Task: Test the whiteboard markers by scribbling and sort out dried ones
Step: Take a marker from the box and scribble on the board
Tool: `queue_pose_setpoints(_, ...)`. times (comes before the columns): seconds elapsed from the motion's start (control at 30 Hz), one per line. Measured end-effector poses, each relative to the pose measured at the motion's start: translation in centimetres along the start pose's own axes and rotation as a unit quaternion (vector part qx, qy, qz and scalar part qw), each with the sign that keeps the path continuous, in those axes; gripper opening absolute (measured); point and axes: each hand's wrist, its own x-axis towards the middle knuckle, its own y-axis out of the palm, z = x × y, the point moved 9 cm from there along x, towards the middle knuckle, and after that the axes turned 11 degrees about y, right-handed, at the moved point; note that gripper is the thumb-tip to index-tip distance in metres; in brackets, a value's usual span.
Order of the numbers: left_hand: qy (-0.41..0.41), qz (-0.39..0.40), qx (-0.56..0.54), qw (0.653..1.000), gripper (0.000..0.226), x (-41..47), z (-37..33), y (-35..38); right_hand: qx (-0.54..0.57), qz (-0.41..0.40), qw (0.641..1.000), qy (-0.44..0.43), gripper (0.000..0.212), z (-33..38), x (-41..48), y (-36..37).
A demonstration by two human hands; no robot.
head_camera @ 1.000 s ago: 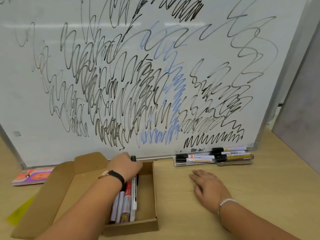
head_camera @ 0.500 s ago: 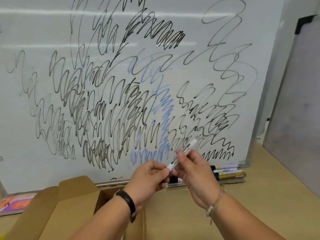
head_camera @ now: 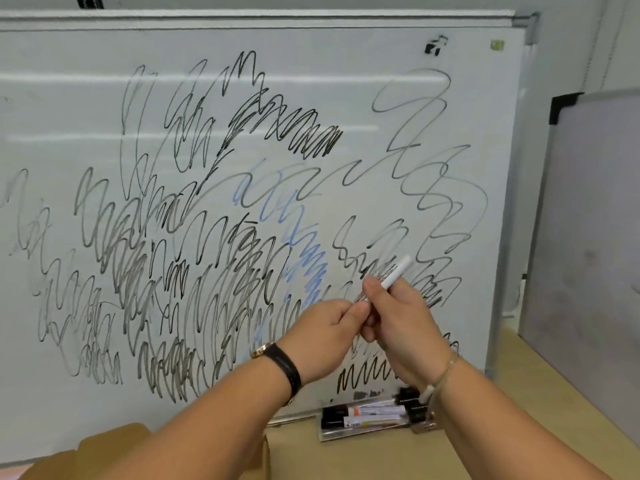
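Nearest, bottom left: flap of a brown cardboard box (head_camera: 114, 445) on the light wooden surface (head_camera: 381, 460). Just beyond, against the board's lower edge: clear flat tray (head_camera: 346, 437) of black-capped markers (head_camera: 363, 410) lying side by side. Above these, raised in front of the board: left hand (head_camera: 325, 341), black-strapped watch at the wrist, fingers (head_camera: 353, 311) pinching the lower end of a slim white whiteboard marker (head_camera: 393, 276); right hand (head_camera: 403, 322), beaded bracelet at the wrist, clenched round the barrel, marker's upper end tilted up and right. Farthest: large white whiteboard (head_camera: 346, 50) crowded with black, grey and blue scribbles; grey panel (head_camera: 588, 237) to its right.
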Motion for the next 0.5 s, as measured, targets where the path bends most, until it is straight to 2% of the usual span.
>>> queue_pose_setpoints(0.07,0.000,0.003,-0.036,0.999,0.040,1.7,-1.7,-0.9,0.014,0.017,1.000,-0.022,0.025,2.7,0.6,-0.2)
queue_pose_setpoints(0.23,-0.062,0.037,-0.122,0.990,0.046,4.8,-5.1,-2.5,0.036,0.054,0.993,-0.094,0.025,8.7,1.8,-0.7)
queue_pose_setpoints(0.37,-0.136,0.089,-0.170,0.972,0.049,5.9,-5.4,-3.0,0.116,0.016,0.984,-0.137,0.021,13.3,4.0,-3.8)
queue_pose_setpoints(0.43,-0.120,0.027,-0.119,0.985,0.046,7.3,-5.5,-5.5,0.084,-0.024,0.980,-0.180,0.018,16.1,5.0,-5.1)
queue_pose_setpoints(0.5,-0.039,-0.082,0.010,0.996,0.037,9.6,-7.0,-9.8,0.020,-0.039,0.972,-0.233,0.010,19.0,5.7,-4.7)
